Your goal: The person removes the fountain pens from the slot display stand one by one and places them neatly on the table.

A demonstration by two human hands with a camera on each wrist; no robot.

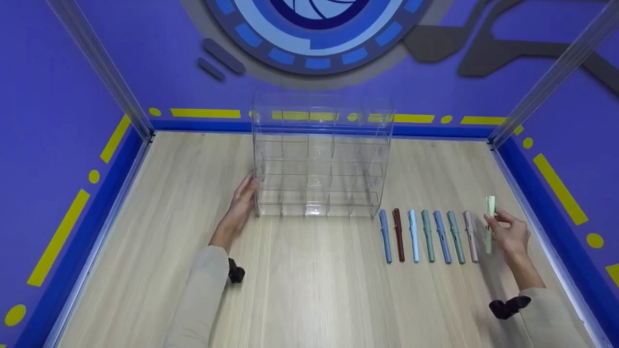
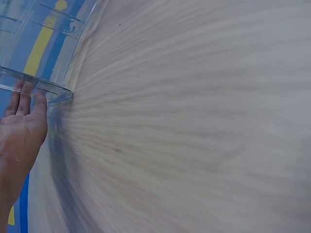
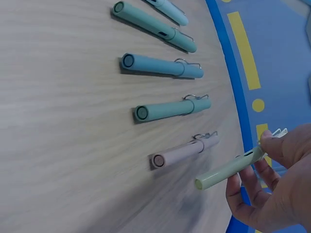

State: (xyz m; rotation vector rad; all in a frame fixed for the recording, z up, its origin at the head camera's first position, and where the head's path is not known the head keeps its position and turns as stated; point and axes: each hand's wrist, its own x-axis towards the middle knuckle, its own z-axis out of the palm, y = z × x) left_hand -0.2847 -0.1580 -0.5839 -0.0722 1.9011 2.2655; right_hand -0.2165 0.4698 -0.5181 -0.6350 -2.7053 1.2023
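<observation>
In the head view, my right hand (image 1: pixel 513 235) pinches a pale green pen (image 1: pixel 491 207) with a clip near its cap end. The right wrist view shows this pen (image 3: pixel 221 174) above the table, between the thumb and fingers. Nearest to it lies a pale lilac pen (image 3: pixel 177 154). At mid-table stands a clear plastic organizer (image 1: pixel 315 210), divided into rows of small compartments. Fingers of my left hand (image 1: pixel 238 207) touch its left side. They are straight against its clear wall (image 2: pixel 60 91) in the left wrist view.
Several pens lie in a row right of the organizer, including a dark red pen (image 1: pixel 399 236), a light blue pen (image 1: pixel 414 237) and a green pen (image 1: pixel 455 238). Blue-purple panels (image 1: pixel 159 58) wall the wooden table (image 1: pixel 300 280) at the back and both sides.
</observation>
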